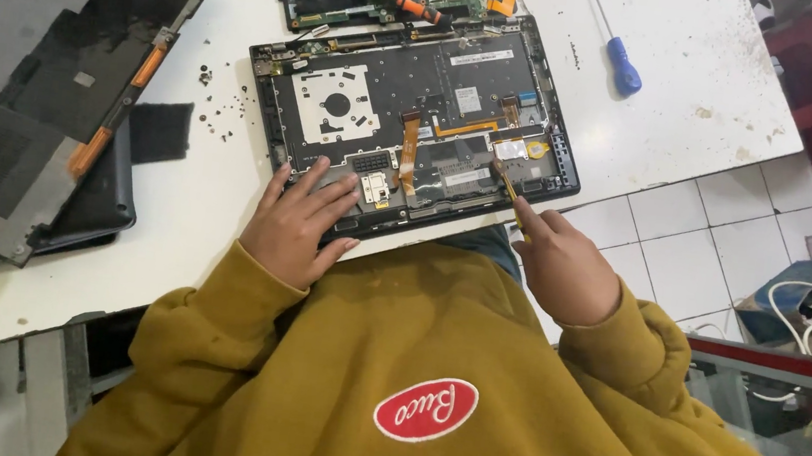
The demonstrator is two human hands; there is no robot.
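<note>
A: Left edge? 
B: Grey flat bottom cover [36,68], matte, on white tabletop [198,196]. Loose screws [222,113] beside it.
A: Hands?
B: Left hand [298,222] flat, fingers spread, holding nothing, pressing opened laptop chassis [417,119] at near edge. Right hand [563,265] pinches thin yellow tool [509,184], tip on chassis.
A: Further right?
B: Blue screwdriver [617,54], well apart.

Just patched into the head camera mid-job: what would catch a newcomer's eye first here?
The opened laptop base lies mid-table, its insides bare. The left hand presses its near edge, while the right hand pokes a thin yellow-handled tool into it. A blue screwdriver lies at far right.
</note>
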